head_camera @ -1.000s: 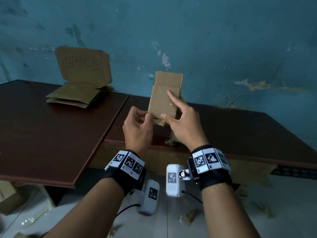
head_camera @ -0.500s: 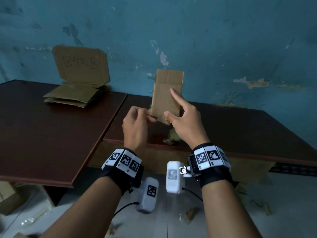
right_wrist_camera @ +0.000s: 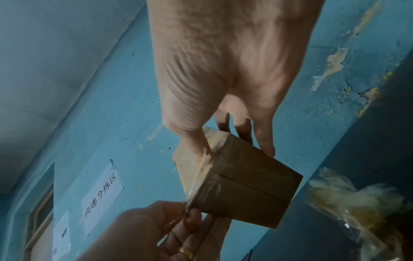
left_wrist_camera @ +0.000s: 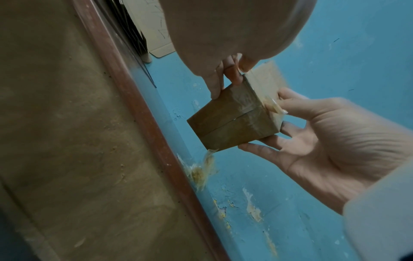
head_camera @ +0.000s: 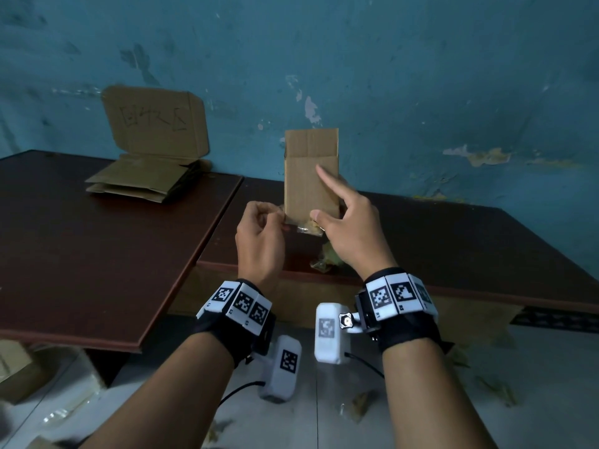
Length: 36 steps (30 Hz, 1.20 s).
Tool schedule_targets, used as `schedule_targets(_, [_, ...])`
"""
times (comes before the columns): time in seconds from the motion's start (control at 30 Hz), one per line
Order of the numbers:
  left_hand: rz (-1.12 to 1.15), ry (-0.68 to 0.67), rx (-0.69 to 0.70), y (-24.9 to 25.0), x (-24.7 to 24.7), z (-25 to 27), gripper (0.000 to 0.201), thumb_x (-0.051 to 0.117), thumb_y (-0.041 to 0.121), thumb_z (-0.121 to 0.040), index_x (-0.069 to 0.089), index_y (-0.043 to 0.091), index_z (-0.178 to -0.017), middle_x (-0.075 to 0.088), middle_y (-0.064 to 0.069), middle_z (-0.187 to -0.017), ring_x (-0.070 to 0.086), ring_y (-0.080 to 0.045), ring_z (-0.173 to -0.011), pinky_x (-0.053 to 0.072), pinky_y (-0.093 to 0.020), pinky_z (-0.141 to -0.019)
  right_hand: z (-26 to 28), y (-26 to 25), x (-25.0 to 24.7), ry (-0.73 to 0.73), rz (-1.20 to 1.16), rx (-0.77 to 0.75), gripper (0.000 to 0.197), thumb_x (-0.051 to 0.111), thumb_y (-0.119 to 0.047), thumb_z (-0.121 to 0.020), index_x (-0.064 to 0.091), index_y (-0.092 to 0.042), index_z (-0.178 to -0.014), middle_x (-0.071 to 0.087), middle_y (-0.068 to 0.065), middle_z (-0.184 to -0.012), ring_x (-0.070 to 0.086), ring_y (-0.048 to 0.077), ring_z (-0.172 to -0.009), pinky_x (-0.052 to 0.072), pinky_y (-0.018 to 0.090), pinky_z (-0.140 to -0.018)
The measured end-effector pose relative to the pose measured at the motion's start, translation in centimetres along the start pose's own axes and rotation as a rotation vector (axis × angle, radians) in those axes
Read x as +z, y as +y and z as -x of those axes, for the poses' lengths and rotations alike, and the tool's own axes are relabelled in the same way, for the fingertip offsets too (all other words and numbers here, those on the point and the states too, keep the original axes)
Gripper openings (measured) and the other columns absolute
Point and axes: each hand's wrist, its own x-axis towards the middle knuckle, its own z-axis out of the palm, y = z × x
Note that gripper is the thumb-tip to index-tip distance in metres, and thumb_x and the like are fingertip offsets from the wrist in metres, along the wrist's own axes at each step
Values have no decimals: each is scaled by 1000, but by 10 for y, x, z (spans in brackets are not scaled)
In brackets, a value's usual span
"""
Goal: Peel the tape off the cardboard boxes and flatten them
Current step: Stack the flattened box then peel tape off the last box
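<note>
Peeling teal paint covers the wall (head_camera: 421,76) behind two dark brown desks (head_camera: 97,238) that meet at an angle. At the back of the left desk lies a stack of flattened cardboard boxes (head_camera: 142,179), with one opened flat box (head_camera: 155,121) leaning upright against the wall above it (some handwriting is on its face, too faint to read). Both hands hold a small cardboard box (head_camera: 309,176) in the air above the near edge of the right desk, its top flaps open and pointing up. The right hand (head_camera: 350,231) grips the box at its lower end: the thumb presses the near face, the index finger lies straight up along that face, and the other fingers (left_wrist_camera: 263,139) reach round the far side. The left hand (head_camera: 259,241) has its fingers curled, the thumb and fingertips pinching the end of a strip of clear tape (right_wrist_camera: 201,176) at the box's lower left corner; the strip runs over the closed bottom seam, as the right wrist view shows. A crumpled wad of peeled tape (head_camera: 327,259) sits on the desk edge just below the box. More scraps (head_camera: 359,403) lie scattered on the pale floor (head_camera: 534,367) beneath the arms.
</note>
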Motion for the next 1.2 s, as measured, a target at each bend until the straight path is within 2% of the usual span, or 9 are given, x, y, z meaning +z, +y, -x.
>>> schedule_targets(0.17, [56, -42, -14, 1, 0, -1, 21, 58, 19, -87, 74, 30, -94, 75, 5, -96, 72, -24, -97, 59, -54, -96, 1, -1, -4, 18, 1, -14, 64, 67, -13, -102, 49, -42, -155, 47, -16, -161, 47, -4, -140, 37, 10, -114])
schedule_targets(0.27, [81, -56, -22, 5, 2, 2, 15, 62, 21, -86, 75, 27, -84, 76, -3, -94, 73, -26, -99, 60, -54, -97, 0, 1, -5, 35, 20, 17, 64, 61, -15, -105, 43, -44, -158, 49, -15, -159, 60, -8, -87, 48, 10, -81])
schedule_targets(0.33, [177, -95, -61, 10, 2, 4, 13, 64, 20, -86, 77, 20, -83, 77, -12, -103, 74, -30, -108, 60, -47, -100, 1, 0, -8, 46, 12, 72, 64, 56, -13, -106, 39, -42, -160, 67, -19, -126, 43, -3, -50, 39, 10, -54])
schedule_targets(0.43, [172, -152, -12, 10, 2, 4, 16, 66, 10, -88, 80, 18, -90, 73, -20, -118, 74, -28, -112, 59, -46, -104, 3, 0, -17, 63, 36, 127, 61, 52, -13, -108, 37, -40, -162, 44, -26, -53, 33, 6, -39, 33, 16, -43])
schedule_targets(0.53, [76, -166, 92, 3, 3, 2, 19, 78, 6, -91, 78, 26, -92, 70, -19, -121, 76, -23, -109, 60, -48, -103, 4, 0, -20, 57, 41, 146, 61, 53, -14, -108, 38, -40, -161, 40, -28, -38, 29, 6, -40, 32, 18, -44])
schedule_targets(0.77, [-46, -110, 195, 0, 2, -1, 12, 83, 13, -92, 72, 13, -86, 75, -6, -109, 73, -15, -104, 58, -32, -92, 3, 0, -19, 65, 13, 163, 62, 56, -17, -108, 38, -43, -161, 58, -24, -63, 30, 5, -41, 37, 20, -45])
schedule_targets(1.03, [-42, -109, 180, -4, 2, -1, 38, 87, 23, -85, 56, 18, -63, 73, -3, -104, 73, -13, -107, 56, -53, -102, 1, 2, -12, 45, 31, 134, 64, 58, -18, -107, 34, -42, -163, 33, -19, -85, 36, 5, -37, 33, 14, -41])
schedule_targets(1.1, [-55, -113, 178, -2, 3, 1, 40, 89, 19, -84, 56, 18, -62, 72, -2, -106, 72, -10, -109, 55, -49, -104, 1, 2, -12, 47, 21, 134, 65, 59, -19, -107, 34, -42, -163, 49, -15, -91, 39, 6, -39, 36, 14, -43])
schedule_targets(1.2, [-48, -109, 167, 1, 4, 2, 38, 90, 21, -83, 60, 13, -62, 71, -4, -109, 70, -10, -111, 56, -43, -102, 0, 0, -11, 52, 3, 113, 70, 65, -20, -103, 35, -43, -162, 60, -3, -150, 70, 16, -75, 55, 15, -63])
